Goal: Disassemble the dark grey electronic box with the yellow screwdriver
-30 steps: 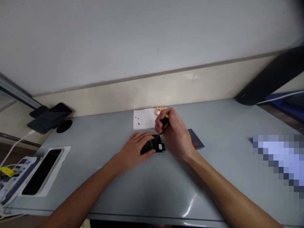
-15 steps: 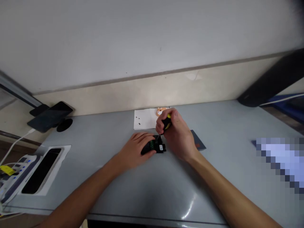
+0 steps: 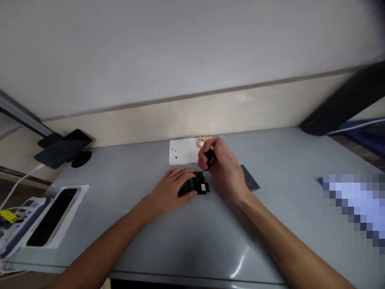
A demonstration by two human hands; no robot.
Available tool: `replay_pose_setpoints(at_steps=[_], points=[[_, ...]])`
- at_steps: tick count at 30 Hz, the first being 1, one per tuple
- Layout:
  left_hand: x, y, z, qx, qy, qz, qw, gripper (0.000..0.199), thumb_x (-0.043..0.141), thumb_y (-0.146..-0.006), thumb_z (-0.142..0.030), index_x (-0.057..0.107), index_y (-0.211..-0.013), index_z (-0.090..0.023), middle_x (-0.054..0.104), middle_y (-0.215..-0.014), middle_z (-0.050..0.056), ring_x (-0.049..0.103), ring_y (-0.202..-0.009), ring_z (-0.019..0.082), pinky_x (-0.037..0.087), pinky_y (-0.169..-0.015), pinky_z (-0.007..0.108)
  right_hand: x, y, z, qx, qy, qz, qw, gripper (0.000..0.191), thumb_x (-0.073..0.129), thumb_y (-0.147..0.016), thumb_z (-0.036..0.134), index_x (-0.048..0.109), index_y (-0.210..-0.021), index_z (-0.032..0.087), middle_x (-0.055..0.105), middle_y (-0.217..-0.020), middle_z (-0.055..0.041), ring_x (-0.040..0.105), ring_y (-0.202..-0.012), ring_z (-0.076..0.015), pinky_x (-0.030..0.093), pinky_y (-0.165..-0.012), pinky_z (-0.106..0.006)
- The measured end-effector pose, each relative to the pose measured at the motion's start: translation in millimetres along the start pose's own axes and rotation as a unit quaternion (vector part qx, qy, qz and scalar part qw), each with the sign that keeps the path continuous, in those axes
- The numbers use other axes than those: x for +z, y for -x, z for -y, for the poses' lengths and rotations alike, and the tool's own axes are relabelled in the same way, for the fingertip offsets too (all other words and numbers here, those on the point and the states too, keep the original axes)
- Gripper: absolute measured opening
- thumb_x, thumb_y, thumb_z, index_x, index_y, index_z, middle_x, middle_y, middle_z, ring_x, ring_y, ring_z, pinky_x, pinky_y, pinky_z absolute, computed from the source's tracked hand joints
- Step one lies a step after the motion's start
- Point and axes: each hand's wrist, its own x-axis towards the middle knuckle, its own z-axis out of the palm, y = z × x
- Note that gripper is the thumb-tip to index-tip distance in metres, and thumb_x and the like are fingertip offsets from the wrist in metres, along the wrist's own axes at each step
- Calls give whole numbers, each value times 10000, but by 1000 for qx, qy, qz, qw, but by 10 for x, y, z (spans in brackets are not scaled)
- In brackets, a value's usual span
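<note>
You're at the driver-work step, I'd judge: your R hand [image 3: 227, 172] is closed round a yellow-black driver [image 3: 209, 157], its shaft slanting down to the opened black device [image 3: 200, 186] btwn your hands. Can't tell if the tip's seated, or which way it's turning. Your L hand [image 3: 168, 193] is curled over the device's rounded end, fingers on the far side, thumb on the near side, green board showing just R of it. Small dark bits [image 3: 176, 157], prob. screws, sit on the white paper [image 3: 186, 150] beyond your L fingertips. Next move calls for a firm L grip, tip square in its seat, steady push w/ small wrist turns; if it's off-centre it could slip onto the board, so check the angle 1st.
</note>
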Motion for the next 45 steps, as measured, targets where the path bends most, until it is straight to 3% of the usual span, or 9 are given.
replay_pose_setpoints(at_steps=[18,36,41,45], points=[[1,-13,-3,-3,-7,4,1000,375,668,-960,-338,560,-1316,-287,611,-1427,22,516,-1366,241,399,-1184,441,25,37,-16,-14,55,9,998,371,431,-1035,566,548,-892,244,482,-731,8,421,-647,-144,359,-605,-293],[-22,-6,-9,1,-2,9,1000,364,641,-977,-348,563,-1327,-289,597,-1452,28,515,-1371,251,408,-1178,460,30,24,-3,-6,9,17,1000,335,449,-1045,519,561,-884,247,486,-723,7,427,-656,-145,372,-615,-288],[-17,-8,-18,8,-8,-9,1000,365,649,-976,-356,570,-1322,-274,593,-1463,41,519,-1369,245,388,-1186,471,2,-7,51,-12,-27,3,1000,333,462,-1036,529,565,-888,249,472,-739,5,428,-644,-138,399,-620,-285],[19,-16,2,14,6,-57,998,264,674,-962,-321,633,-1217,-267,639,-1405,45,548,-1343,236,403,-1166,477,10,-19,110,-1,-65,-14,998,348,453,-1018,574,524,-879,263,433,-727,9,429,-620,-148,438,-614,-298]])
